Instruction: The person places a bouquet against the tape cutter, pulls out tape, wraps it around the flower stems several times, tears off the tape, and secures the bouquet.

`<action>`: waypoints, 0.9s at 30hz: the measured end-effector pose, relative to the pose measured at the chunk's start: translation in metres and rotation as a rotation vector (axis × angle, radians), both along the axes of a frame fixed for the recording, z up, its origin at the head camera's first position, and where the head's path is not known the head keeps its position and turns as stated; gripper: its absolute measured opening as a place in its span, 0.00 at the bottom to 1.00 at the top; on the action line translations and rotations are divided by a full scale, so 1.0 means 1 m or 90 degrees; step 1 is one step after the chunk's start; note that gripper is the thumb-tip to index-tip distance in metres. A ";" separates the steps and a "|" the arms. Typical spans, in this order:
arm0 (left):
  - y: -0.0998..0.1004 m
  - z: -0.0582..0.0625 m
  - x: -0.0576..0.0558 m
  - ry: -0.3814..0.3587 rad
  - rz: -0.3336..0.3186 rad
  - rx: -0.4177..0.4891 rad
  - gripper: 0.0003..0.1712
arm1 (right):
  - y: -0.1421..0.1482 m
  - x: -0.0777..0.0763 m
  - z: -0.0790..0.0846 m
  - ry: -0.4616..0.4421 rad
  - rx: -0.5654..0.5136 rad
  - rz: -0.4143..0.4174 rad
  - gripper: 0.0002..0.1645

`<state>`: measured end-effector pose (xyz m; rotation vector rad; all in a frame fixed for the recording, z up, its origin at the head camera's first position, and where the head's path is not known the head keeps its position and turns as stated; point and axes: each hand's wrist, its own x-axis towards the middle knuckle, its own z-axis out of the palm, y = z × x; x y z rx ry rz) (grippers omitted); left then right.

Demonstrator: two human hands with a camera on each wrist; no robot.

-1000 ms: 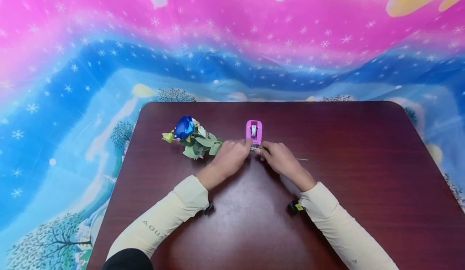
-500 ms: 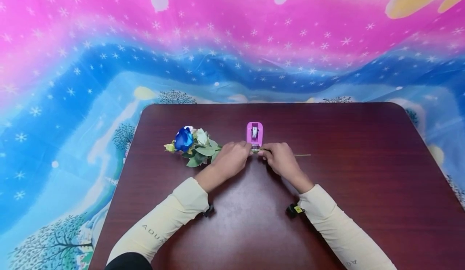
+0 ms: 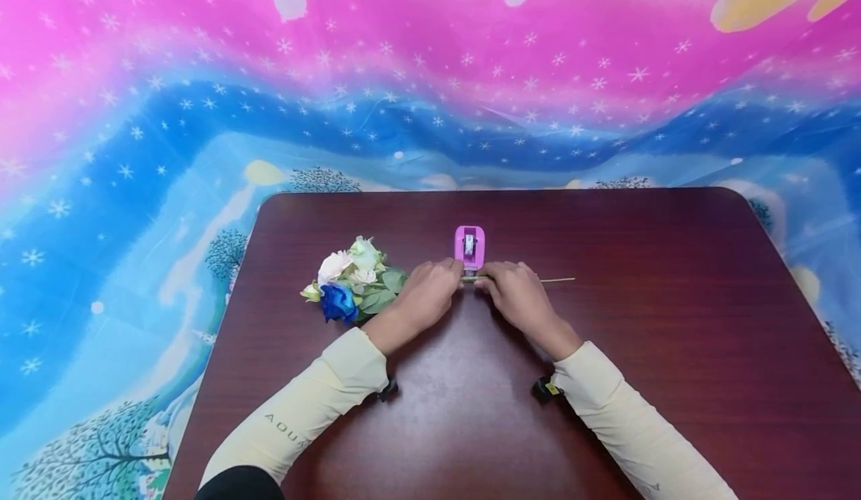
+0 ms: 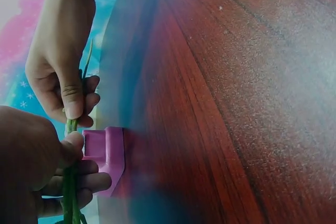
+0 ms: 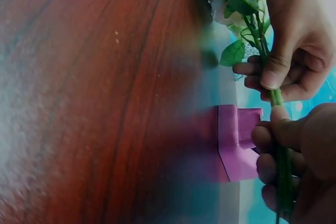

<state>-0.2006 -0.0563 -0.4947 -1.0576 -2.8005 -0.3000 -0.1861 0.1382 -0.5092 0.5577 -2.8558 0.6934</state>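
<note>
A small bunch of flowers lies level across both hands, with a blue rose [image 3: 338,303], pale roses [image 3: 364,253] and green leaves at its left end. My left hand [image 3: 430,291] grips the stems just below the leaves. Close beside it, my right hand [image 3: 521,298] pinches the same stems [image 5: 276,97] between thumb and fingers; a thin stem end [image 3: 560,279] sticks out past it. Directly behind the fingertips stands a pink tape dispenser [image 3: 469,246] with a roll in it. In the right wrist view its toothed edge is right beside the stems.
The dark red-brown table [image 3: 659,276] extends around the hands on all sides. A pink and blue patterned cloth [image 3: 430,74] hangs behind its far edge. Black wrist cameras [image 3: 545,389] sit under the cream sleeves.
The bunch has turned about its stems: the blue rose has rolled from the top to the near side, and pale roses now show above it. Both hands stay almost in place.
</note>
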 end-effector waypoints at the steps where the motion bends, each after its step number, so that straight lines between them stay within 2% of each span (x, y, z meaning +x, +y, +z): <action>1: 0.000 0.000 0.000 0.003 0.000 -0.001 0.09 | 0.000 0.000 0.001 -0.012 -0.002 0.002 0.08; 8: 0.001 -0.001 0.000 0.022 0.004 -0.015 0.14 | 0.001 -0.002 0.007 -0.109 -0.002 0.004 0.13; 16: 0.003 0.001 -0.001 0.048 0.013 -0.025 0.14 | 0.000 -0.004 0.007 -0.146 -0.005 -0.003 0.14; 19: 0.003 0.000 -0.001 0.056 0.015 -0.026 0.14 | 0.000 -0.005 0.006 -0.141 -0.012 -0.003 0.13; 23: 0.004 0.000 -0.002 0.067 0.017 -0.025 0.12 | 0.000 -0.006 0.005 -0.105 -0.013 0.000 0.11; 27: 0.004 -0.001 -0.002 0.055 0.019 -0.020 0.13 | -0.001 -0.005 0.004 -0.074 -0.024 -0.002 0.09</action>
